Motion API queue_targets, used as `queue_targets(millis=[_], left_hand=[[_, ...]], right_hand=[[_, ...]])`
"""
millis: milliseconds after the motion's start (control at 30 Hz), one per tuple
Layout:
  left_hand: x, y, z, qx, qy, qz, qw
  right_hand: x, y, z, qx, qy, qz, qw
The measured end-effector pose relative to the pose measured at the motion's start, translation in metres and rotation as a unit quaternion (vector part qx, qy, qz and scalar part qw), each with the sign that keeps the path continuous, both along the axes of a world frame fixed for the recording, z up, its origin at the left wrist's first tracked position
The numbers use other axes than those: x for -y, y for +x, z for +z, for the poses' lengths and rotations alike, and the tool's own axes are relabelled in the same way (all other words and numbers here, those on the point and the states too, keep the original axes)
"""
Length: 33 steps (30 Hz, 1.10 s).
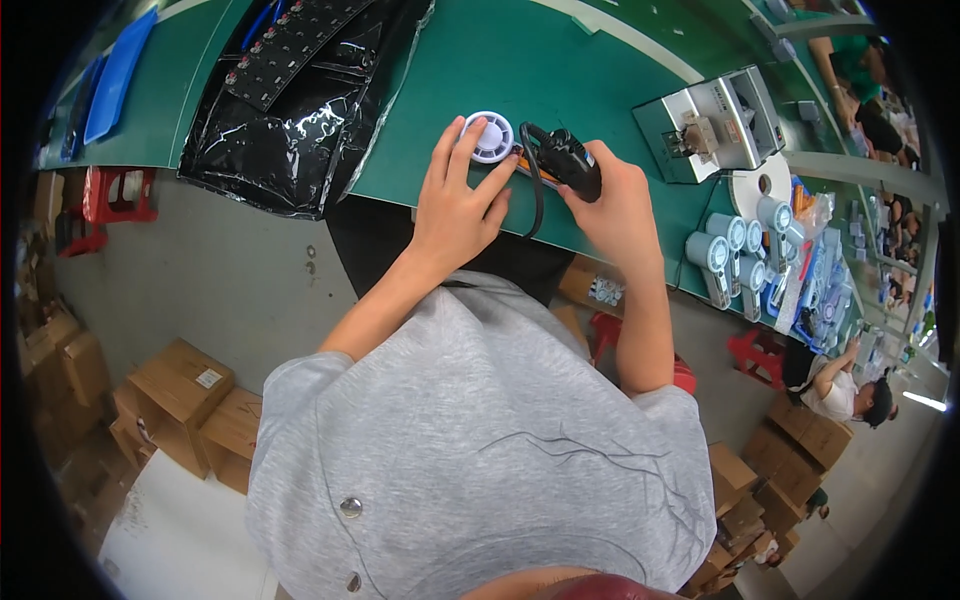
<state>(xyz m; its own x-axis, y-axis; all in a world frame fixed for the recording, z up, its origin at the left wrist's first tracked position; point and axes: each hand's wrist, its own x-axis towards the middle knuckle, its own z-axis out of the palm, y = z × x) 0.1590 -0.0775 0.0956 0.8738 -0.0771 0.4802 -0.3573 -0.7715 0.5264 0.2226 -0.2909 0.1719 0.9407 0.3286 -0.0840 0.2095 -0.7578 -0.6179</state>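
Note:
A small handheld fan (pixel 492 139) with a round, pale lavender grille lies on the green work table near its front edge. My left hand (pixel 455 205) holds it steady, with fingertips on the round head and the forefinger reaching toward the handle. Orange and dark parts show in the handle (pixel 537 176), which is partly hidden. Closed round a black corded hand tool (pixel 567 162), my right hand (pixel 618 195) keeps it over the handle. The tool's thick black cable loops down between my hands. Its exact kind and its tip cannot be made out.
Black plastic sheeting (pixel 270 150) with a dark circuit-board panel (pixel 290 50) covers the table at left. A silver metal machine (pixel 715 125) stands at right, beside several light-blue fans (pixel 712 255). Red stools (pixel 122 195) and cardboard boxes (pixel 180 385) stand behind; a person (pixel 835 390) works at far right.

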Motion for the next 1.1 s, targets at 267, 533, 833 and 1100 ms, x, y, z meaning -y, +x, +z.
queue_targets(millis=[267, 533, 833, 1100], left_hand=[[-0.003, -0.002, 0.001, 0.014, -0.02, -0.031, 0.999], [0.005, -0.002, -0.004, 0.004, 0.024, -0.008, 1.0], [0.004, -0.002, -0.003, -0.002, 0.032, -0.022, 0.999], [0.0, 0.005, -0.002, 0.016, -0.155, -0.014, 0.988]], right_hand=[[0.0, 0.004, 0.002, 0.007, 0.019, -0.007, 1.0], [0.002, 0.003, 0.004, 0.046, 0.091, 0.008, 0.995], [0.003, 0.002, -0.002, 0.069, 0.1, 0.033, 0.992], [-0.003, 0.004, -0.008, 0.055, 0.1, 0.04, 0.993]])
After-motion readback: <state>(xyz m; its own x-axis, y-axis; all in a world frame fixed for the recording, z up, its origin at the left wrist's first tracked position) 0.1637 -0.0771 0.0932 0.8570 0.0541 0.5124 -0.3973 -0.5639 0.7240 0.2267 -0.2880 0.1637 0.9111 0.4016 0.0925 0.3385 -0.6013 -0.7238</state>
